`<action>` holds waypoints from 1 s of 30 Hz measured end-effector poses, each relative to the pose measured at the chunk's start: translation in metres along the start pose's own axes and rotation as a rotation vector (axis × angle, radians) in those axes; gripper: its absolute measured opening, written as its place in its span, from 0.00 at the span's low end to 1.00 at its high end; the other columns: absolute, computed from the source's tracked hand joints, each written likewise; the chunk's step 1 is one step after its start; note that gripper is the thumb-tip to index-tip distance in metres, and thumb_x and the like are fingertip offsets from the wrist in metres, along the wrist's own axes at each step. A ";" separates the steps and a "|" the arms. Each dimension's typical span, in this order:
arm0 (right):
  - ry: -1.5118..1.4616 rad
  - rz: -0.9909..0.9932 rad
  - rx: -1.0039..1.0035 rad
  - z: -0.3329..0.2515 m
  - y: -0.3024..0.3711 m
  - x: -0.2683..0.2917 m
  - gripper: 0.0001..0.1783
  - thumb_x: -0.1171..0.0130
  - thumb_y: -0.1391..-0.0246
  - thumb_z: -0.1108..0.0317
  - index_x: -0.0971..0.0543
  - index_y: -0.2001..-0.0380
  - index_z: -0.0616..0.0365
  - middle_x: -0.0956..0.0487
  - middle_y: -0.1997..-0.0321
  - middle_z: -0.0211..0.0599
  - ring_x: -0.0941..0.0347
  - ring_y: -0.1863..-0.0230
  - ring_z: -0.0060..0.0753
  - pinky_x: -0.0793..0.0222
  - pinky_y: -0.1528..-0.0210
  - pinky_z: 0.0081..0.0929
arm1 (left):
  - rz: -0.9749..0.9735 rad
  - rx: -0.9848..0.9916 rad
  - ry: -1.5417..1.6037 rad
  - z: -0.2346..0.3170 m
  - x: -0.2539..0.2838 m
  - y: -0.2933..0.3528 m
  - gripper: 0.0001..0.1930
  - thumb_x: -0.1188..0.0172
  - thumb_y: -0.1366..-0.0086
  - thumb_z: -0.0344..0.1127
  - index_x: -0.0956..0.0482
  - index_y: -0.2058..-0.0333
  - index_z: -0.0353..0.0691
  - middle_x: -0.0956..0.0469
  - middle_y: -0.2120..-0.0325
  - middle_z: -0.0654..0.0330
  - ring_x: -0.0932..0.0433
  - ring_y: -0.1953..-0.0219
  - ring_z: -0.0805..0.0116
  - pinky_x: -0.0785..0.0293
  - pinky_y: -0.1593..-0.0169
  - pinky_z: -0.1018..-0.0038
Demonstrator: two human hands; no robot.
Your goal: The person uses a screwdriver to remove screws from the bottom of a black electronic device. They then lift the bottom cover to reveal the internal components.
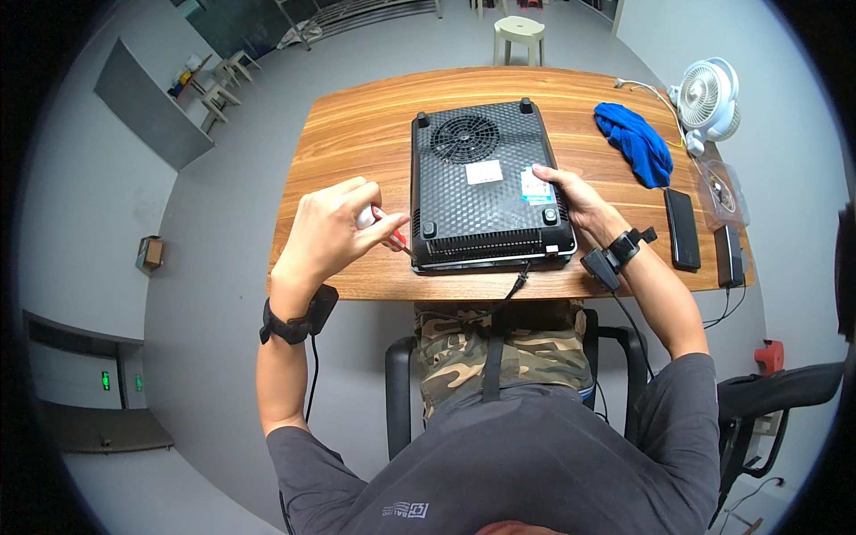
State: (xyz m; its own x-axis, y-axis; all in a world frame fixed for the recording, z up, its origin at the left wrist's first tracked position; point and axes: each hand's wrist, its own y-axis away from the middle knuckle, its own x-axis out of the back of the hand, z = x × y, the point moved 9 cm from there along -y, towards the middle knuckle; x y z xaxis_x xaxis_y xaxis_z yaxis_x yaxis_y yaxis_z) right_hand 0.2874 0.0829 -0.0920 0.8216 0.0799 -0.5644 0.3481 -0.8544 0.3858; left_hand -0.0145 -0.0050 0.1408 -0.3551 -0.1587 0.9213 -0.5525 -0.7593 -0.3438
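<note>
A black flat appliance lies upside down on the wooden table, its vented underside and round fan grille facing up. My left hand grips a red-and-white screwdriver whose tip points at the appliance's near-left corner. On the right side of the underside, my right hand lies flat with its fingers beside a small label. The appliance's black cord hangs over the table's near edge.
A blue cloth, a white desk fan, a clear plastic box and two black flat devices sit at the table's right end. A white stool stands beyond the table. Black chair arms flank my lap.
</note>
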 end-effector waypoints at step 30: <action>0.071 0.032 -0.033 -0.002 0.002 -0.005 0.20 0.35 0.34 0.58 0.21 0.50 0.65 0.15 0.54 0.41 0.15 0.57 0.32 0.14 0.54 0.30 | 0.361 0.235 0.216 -0.044 0.035 0.016 0.14 0.34 0.32 0.37 0.19 0.73 0.32 0.22 0.84 0.58 0.26 0.80 0.76 0.31 0.74 0.75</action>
State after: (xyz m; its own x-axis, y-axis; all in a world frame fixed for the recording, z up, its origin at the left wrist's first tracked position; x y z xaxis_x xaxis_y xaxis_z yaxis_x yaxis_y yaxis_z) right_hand 0.2848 0.0815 -0.0865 0.8621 0.0902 -0.4987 0.3348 -0.8400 0.4270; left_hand -0.0687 0.0052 0.1594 -0.6549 -0.3233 0.6831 -0.1880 -0.8058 -0.5615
